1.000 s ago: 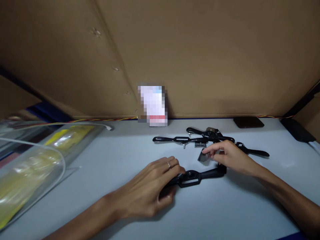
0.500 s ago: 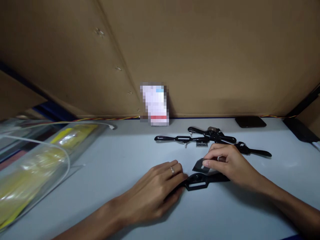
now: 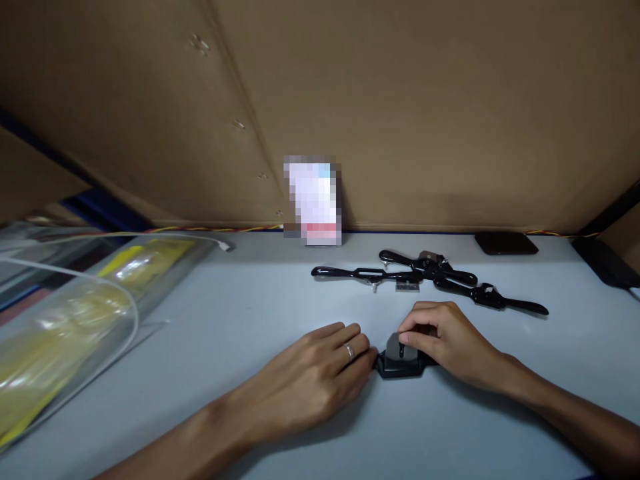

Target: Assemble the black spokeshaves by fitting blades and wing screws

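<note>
A black spokeshave body (image 3: 386, 367) lies on the table in front of me. My left hand (image 3: 320, 373), with a ring on one finger, is closed around its left handle, which is mostly hidden. Between the thumb and fingers of my right hand (image 3: 453, 337) is the upper edge of a grey slotted blade (image 3: 409, 348). That blade rests over the middle of the spokeshave body, covering its opening, and a dark part shows through the slot. The right handle is partly hidden behind my right hand.
Several black spokeshaves (image 3: 345, 273) lie farther back, with a small metal plate (image 3: 407, 287) beside them. A lit, blurred screen (image 3: 317, 203) leans on the cardboard wall (image 3: 425, 120). At left are yellow-clear plastic packaging (image 3: 95, 320) and a white cable (image 3: 133, 307); a dark flat object (image 3: 506, 243) lies back right.
My right hand has brought the blade down and turned it upright onto the middle of the spokeshave body. My left hand stays on the handle. The view has shifted slightly.
</note>
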{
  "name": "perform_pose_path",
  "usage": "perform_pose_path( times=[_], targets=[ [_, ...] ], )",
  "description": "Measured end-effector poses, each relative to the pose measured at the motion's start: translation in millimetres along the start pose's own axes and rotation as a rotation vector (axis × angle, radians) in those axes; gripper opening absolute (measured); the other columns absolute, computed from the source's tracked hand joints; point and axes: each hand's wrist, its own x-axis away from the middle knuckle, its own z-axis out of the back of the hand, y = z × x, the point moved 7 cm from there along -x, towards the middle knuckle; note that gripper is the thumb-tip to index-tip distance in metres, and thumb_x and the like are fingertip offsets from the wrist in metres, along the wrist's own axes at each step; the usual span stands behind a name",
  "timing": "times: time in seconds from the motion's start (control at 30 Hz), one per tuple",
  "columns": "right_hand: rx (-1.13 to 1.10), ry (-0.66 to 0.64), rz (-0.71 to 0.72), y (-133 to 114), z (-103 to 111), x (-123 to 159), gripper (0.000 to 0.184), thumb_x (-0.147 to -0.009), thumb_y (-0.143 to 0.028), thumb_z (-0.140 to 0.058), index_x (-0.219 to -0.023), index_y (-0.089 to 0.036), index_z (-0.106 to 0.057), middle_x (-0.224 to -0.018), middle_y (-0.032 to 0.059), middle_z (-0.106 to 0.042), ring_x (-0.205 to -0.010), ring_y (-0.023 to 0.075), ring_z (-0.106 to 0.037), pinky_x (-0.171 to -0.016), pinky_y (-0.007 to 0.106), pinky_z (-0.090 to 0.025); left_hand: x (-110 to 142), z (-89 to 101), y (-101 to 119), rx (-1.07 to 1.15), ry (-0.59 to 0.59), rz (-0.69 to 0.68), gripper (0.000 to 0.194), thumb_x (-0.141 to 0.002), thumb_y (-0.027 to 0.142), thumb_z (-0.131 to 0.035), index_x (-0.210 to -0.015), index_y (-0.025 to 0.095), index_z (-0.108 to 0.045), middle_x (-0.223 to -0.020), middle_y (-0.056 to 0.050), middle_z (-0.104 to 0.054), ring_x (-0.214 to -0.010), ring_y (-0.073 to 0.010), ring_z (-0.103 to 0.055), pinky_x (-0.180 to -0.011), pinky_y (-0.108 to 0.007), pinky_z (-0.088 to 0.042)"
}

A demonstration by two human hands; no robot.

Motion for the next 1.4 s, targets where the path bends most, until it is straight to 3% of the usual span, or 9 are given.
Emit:
perform_pose_path(
  times=[0.17,0.83,0.93,1.03,1.1,1.27,1.33,1.4],
  targets=[
    [0.062,-0.056,0.021,-0.7,-3.1,-0.2,0.017,-0.094,-0.013,-0.064,-0.086,-0.02,-0.077,-0.086,0.002,-0.071,-0.081,0.0164,-0.063,-0.075,0.031,-0.045,-1.6,0.5,0.4,-0.031,0.0,0.003,0.024,-0.105,0.011,-0.041,-0.101,0.014,-0.065,-0.084,-0.004,-0.067,-0.073,-0.0193,-0.058,-0.063,-0.034,-0.05],
    [0.073,-0.032,0.038,-7.3,-3.6,1.8,0.017,-0.093,-0.011,-0.063,-0.086,-0.021,-0.075,-0.089,0.0026,-0.072,-0.082,0.0166,-0.064,-0.076,0.031,-0.046,-2.2,-5.6,-2.9,0.005,-0.088,0.059,0.012,-0.097,0.015,-0.05,-0.102,0.017,-0.061,-0.088,-0.005,-0.06,-0.077,-0.0226,-0.055,-0.065,-0.036,-0.048],
    [0.116,0.07,0.08,-11.9,13.8,1.7,0.018,-0.096,-0.016,-0.059,-0.091,-0.021,-0.075,-0.091,0.0032,-0.073,-0.081,0.0165,-0.064,-0.074,0.03,-0.045,-1.6,-5.4,-2.3,0.012,-0.091,0.062,0.012,-0.097,0.014,-0.05,-0.102,0.017,-0.06,-0.089,-0.005,-0.06,-0.078,-0.0234,-0.054,-0.066,-0.037,-0.047],
    [0.303,0.246,0.106,-17.3,44.3,2.7,0.023,-0.1,-0.024,-0.052,-0.088,-0.021,-0.072,-0.086,0.0039,-0.071,-0.077,0.0179,-0.062,-0.07,0.032,-0.042,-1.3,-4.4,-1.7,0.025,-0.087,0.067,0.011,-0.097,0.013,-0.05,-0.099,0.018,-0.06,-0.088,-0.005,-0.06,-0.078,-0.023,-0.054,-0.068,-0.036,-0.046],
    [0.45,0.274,0.054,-15.1,60.0,3.0,0.025,-0.099,-0.025,-0.051,-0.082,-0.022,-0.069,-0.079,0.0028,-0.069,-0.071,0.0178,-0.058,-0.066,0.032,-0.038,-1.5,-4.1,-2.4,0.042,-0.091,0.08,0.012,-0.097,0.013,-0.05,-0.099,0.019,-0.06,-0.088,-0.004,-0.06,-0.078,-0.0225,-0.054,-0.069,-0.035,-0.046],
    [0.662,0.138,-0.159,8.7,75.7,9.1,0.019,-0.091,-0.022,-0.056,-0.074,-0.022,-0.065,-0.066,0.0023,-0.064,-0.058,0.017,-0.051,-0.056,0.032,-0.028,-2.8,-2.8,-3.6,0.043,-0.084,0.081,0.016,-0.099,0.014,-0.046,-0.103,0.019,-0.061,-0.088,-0.004,-0.061,-0.077,-0.0226,-0.054,-0.068,-0.036,-0.046],
    [0.669,0.058,-0.143,13.7,73.2,12.8,0.014,-0.086,-0.015,-0.058,-0.085,-0.024,-0.069,-0.072,0.0025,-0.066,-0.063,0.0188,-0.055,-0.058,0.032,-0.03,-2.8,-3.6,-3.6,0.043,-0.091,0.075,0.017,-0.1,0.014,-0.045,-0.103,0.018,-0.061,-0.088,-0.004,-0.061,-0.077,-0.0228,-0.054,-0.067,-0.036,-0.046],
    [0.649,-0.027,-0.094,14.6,68.3,15.4,0.026,-0.083,-0.011,-0.059,-0.099,-0.028,-0.07,-0.082,0.0023,-0.069,-0.073,0.0213,-0.059,-0.062,0.032,-0.033,-2.4,-4.6,-3.5,0.047,-0.096,0.073,0.018,-0.1,0.014,-0.044,-0.105,0.018,-0.062,-0.088,-0.005,-0.061,-0.077,-0.023,-0.054,-0.067,-0.036,-0.046]
  ],
)
